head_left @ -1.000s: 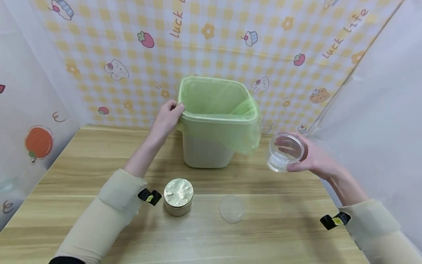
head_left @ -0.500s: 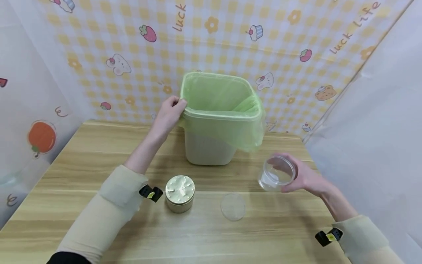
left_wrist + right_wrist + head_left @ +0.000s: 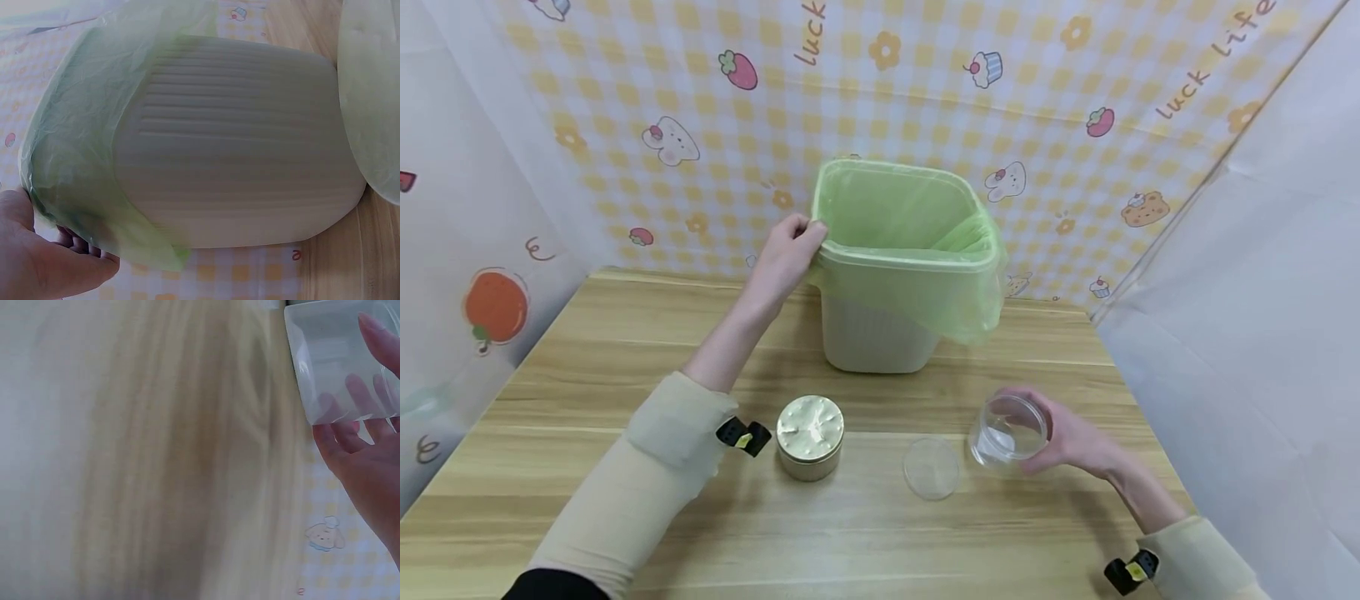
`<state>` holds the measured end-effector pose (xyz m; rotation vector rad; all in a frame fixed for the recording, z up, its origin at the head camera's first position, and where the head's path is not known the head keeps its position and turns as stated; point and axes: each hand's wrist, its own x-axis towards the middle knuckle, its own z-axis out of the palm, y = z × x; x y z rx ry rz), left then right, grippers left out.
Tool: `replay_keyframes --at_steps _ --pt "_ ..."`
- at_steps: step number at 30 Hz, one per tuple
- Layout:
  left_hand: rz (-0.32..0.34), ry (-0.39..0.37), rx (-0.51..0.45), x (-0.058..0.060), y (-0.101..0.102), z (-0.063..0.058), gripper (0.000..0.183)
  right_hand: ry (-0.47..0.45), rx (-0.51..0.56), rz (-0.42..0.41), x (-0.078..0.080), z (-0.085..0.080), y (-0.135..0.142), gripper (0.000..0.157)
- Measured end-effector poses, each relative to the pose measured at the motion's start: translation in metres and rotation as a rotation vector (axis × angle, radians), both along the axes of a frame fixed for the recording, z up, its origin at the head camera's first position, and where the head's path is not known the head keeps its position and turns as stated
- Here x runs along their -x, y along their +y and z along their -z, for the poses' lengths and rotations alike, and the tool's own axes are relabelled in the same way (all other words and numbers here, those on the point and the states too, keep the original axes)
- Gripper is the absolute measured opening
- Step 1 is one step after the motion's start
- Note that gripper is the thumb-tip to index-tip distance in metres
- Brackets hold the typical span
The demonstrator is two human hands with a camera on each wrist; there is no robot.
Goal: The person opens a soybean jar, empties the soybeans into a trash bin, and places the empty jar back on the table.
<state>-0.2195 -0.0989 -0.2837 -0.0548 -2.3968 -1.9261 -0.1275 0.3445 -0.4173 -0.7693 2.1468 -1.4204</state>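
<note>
My left hand (image 3: 784, 254) grips the left rim of a pale trash bin (image 3: 876, 333), pinching the green bag (image 3: 917, 287) that lines it and hangs over its edge. In the left wrist view, the thumb of the left hand (image 3: 47, 256) lies at the rim over the bag. My right hand (image 3: 1063, 433) holds a clear plastic cup (image 3: 1009, 429) tilted, close over the table. Through the cup's wall (image 3: 340, 362) its fingers show in the right wrist view. Beside the cup lies a clear round lid (image 3: 931, 469), flat on the wood.
A gold round tin (image 3: 809, 437) with a dented shiny top stands in front of the bin, near the left sleeve. Behind the wooden table (image 3: 850, 542) hangs a yellow checked cloth (image 3: 895, 108). White sheets (image 3: 1262, 275) close off both sides.
My right hand has moved the cup down and left, toward the table and the lid. The left hand stays at the bin's rim. The view has shifted slightly.
</note>
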Motion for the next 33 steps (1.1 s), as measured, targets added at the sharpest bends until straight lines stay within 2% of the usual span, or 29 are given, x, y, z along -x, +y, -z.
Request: replay_keyframes --at_steps 10,16,19,22,25,27,29,33 --pt "-0.003 -0.005 0.002 0.0 0.001 -0.001 0.02 0.036 -0.083 0.047 -0.006 0.017 -0.003 0.1" --pt "0.001 -0.003 -0.004 0.0 0.0 -0.001 0.019 0.024 -0.112 0.077 -0.009 0.018 -0.005 0.102" --pt "0.005 0.001 -0.002 -0.001 0.0 -0.001 0.019 0.027 -0.157 0.089 -0.011 0.016 -0.004 0.11" --pt "0.01 0.01 -0.002 -0.001 0.0 -0.002 0.02 0.019 -0.156 0.045 -0.011 0.012 -0.003 0.122" --pt "0.009 0.006 0.007 -0.001 0.0 -0.002 0.02 0.002 -0.094 -0.041 -0.011 0.006 0.0 0.13" --pt "0.011 -0.004 0.016 -0.002 0.0 -0.002 0.02 -0.002 -0.051 -0.099 -0.01 0.001 0.001 0.128" --pt "0.011 -0.015 0.028 -0.002 -0.001 -0.002 0.02 0.002 -0.034 -0.119 -0.009 -0.006 0.002 0.122" --pt "0.014 -0.011 0.048 -0.004 -0.003 -0.003 0.022 0.032 -0.049 -0.087 -0.007 -0.023 -0.002 0.103"
